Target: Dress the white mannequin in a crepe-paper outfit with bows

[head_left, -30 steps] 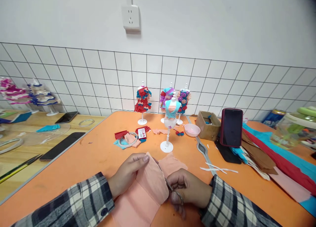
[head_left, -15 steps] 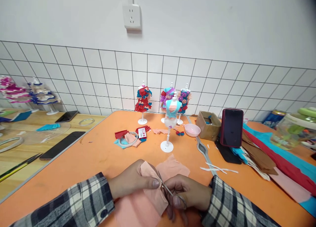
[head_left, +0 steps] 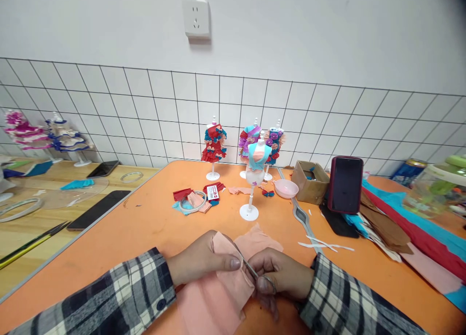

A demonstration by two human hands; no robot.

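My left hand pinches a folded piece of peach crepe paper, thumb on top, and the sheet's long end trails down toward me over the table. In my right hand is a small pair of scissors, fingers through the handles, its blades lying along the right edge of the folded paper. The lower blade is partly hidden by the paper. Just beyond the hands lies another peach paper piece. Past it stands a small white dress form with a blue and peach top.
Behind stand dressed mini forms. Left of centre lie paper scraps with a tape roll. To the right are a pink bowl, a cardboard box, a propped phone, white strips and coloured crepe paper.
The scissor blades have closed together along the paper's edge; they were spread wider before. Both hands stay near the same spot, and the whole view has shifted slightly.
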